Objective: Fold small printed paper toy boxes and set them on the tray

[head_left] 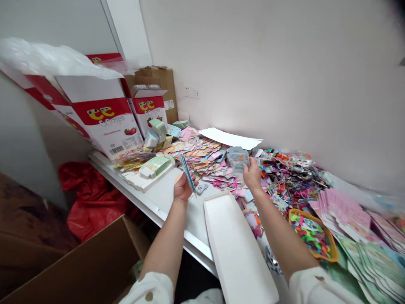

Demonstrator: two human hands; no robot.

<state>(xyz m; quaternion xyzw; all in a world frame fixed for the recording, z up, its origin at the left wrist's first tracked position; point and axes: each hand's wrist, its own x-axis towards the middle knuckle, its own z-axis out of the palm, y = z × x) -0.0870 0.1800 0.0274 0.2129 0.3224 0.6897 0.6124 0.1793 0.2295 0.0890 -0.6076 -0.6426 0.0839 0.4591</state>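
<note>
My left hand (183, 188) is closed around a thin stack of blue cards (187, 172), seen edge-on above the table. Farther right, my right hand (253, 175) grips the edge of a grey-blue printed card (238, 158), its face turned up toward me. Beneath and behind that card spreads a heap of small colourful packets (205, 154). A long white tray-like box (237, 245) lies between my forearms, over the table's near edge. Just right of the stack, a small printed piece (201, 188) rests on the white table (171, 190).
Red-and-white cartons (107, 122) stand at the back left. A mound of colourful trinkets (291, 173) lies right, beside a yellow basket (332, 249) of bright pieces. Pink cards (343, 209) and green cards (370, 261) fan out far right. An open cardboard box (95, 261) sits below left.
</note>
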